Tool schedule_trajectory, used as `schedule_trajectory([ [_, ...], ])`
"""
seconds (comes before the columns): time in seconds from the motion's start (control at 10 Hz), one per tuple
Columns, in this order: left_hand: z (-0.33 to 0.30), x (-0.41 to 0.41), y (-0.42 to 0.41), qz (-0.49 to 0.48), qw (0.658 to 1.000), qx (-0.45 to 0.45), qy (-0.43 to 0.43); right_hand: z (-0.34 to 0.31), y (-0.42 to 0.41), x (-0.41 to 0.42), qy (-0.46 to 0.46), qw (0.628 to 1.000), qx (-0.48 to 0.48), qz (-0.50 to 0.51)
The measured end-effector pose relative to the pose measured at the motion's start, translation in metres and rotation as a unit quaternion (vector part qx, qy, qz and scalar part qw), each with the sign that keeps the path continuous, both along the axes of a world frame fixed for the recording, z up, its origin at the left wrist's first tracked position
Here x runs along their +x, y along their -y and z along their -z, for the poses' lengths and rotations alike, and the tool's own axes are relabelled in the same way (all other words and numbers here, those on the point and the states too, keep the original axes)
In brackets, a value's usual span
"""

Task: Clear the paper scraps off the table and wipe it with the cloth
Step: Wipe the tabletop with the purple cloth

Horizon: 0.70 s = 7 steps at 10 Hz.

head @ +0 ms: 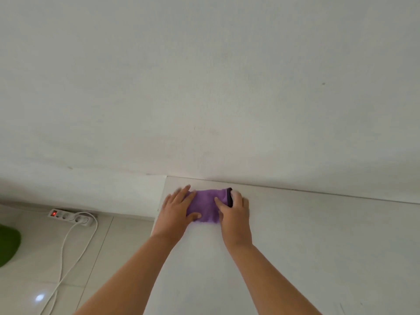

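Both hands on the cloth, bunched at the far left corner of the table, hard against the wall. Left hand flat, fingers straight, pressing its left end; right hand curled over its right end, gripping. No scraps in sight. Risks, as judged: a leftward sweep sliding cloth or left hand off the near table edge; bunched fabric skipping patches; knuckles scraping the wall.

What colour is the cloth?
Purple with a dark edge trim, seen in the head view: cloth.
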<state>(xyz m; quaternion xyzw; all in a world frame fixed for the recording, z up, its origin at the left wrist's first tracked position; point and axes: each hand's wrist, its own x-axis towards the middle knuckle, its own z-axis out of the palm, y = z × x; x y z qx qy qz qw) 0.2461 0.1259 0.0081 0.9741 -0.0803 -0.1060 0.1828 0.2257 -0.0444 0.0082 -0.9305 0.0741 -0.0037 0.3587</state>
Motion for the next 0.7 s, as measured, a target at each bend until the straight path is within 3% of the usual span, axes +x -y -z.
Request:
schedule_trajectory([
  [0.1,0.009,0.004,-0.007,0.043,0.982,0.167,0.072,0.007,-0.003,0.006,0.054,0.981,-0.165,-0.082],
  [0.2,0.012,0.015,-0.014,0.028,0.980,0.189,0.058,0.017,-0.005,0.018,0.005,0.957,-0.267,-0.116],
  [0.5,-0.013,0.030,-0.008,-0.008,0.963,0.269,-0.027,-0.011,-0.004,0.033,-0.148,0.932,-0.286,-0.166],
  [0.6,-0.033,0.023,-0.004,-0.028,0.967,0.254,-0.022,-0.033,0.000,0.036,-0.232,0.920,-0.248,-0.198],
  [0.7,-0.056,0.008,0.000,-0.035,0.982,0.180,0.043,-0.066,0.005,0.032,-0.182,0.951,-0.176,-0.179],
])
